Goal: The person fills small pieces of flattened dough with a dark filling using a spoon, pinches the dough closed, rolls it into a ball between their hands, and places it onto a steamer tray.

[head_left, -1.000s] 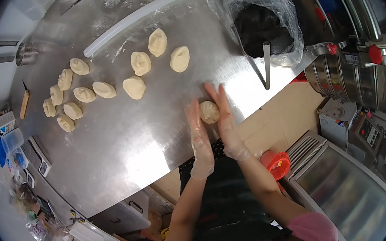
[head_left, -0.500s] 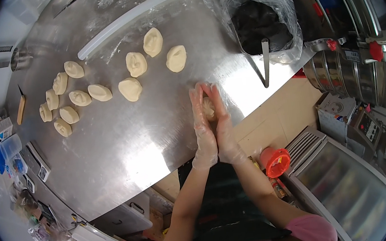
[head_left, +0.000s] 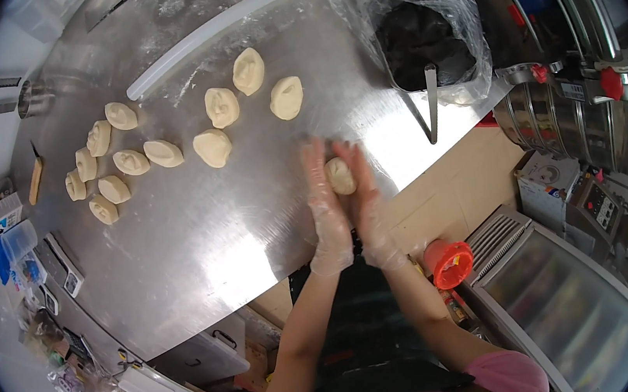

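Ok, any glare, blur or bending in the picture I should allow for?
Head view: glare whitens two patches of the table; same view, the left hand and right hand look slightly smeared toward the tips, possibly motion blur; same view, the fisheye bends the table's edges and leaves black corners.

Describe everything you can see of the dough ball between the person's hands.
The dough ball is pale cream and rounded, slightly longer than wide, with faint creases on its visible face; it looks soft. It sits between the flat left grip and right grip, seemingly touching both, over the metal table near the person's edge. Whether it rests there or is held above cannot be told.
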A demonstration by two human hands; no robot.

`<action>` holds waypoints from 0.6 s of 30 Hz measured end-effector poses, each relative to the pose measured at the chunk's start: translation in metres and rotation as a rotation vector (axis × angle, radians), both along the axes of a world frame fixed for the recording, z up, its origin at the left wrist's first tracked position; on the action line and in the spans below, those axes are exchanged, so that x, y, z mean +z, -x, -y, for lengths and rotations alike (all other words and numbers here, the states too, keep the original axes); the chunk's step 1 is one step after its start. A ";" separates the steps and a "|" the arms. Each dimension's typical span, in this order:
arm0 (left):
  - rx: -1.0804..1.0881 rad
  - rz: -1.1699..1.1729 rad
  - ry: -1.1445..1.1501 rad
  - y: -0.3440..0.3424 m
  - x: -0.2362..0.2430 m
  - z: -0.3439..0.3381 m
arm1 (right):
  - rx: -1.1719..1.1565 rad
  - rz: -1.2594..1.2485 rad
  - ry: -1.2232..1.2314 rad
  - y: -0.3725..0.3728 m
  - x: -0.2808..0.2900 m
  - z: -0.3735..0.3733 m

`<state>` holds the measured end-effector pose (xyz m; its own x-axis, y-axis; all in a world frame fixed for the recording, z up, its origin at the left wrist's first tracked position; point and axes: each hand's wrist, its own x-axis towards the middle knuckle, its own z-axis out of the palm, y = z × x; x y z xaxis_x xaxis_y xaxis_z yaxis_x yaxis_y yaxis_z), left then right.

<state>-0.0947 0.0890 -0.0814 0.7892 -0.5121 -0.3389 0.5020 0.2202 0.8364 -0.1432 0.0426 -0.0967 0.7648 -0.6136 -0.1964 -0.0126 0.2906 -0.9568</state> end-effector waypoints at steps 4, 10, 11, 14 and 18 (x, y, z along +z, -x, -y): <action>0.055 0.073 0.059 0.019 -0.001 -0.005 | 0.083 -0.077 0.147 -0.008 0.026 0.019; -0.064 0.026 -0.064 0.014 -0.003 0.002 | 0.040 -0.221 0.003 -0.007 0.004 0.011; -0.037 0.025 -0.024 0.018 -0.005 -0.001 | 0.088 -0.127 0.086 -0.009 0.008 0.017; 0.008 0.056 -0.014 0.013 -0.012 -0.008 | 0.117 -0.089 0.171 -0.012 0.008 0.028; -0.071 -0.125 0.004 0.002 0.005 0.009 | 0.057 -0.219 0.033 -0.004 -0.005 0.011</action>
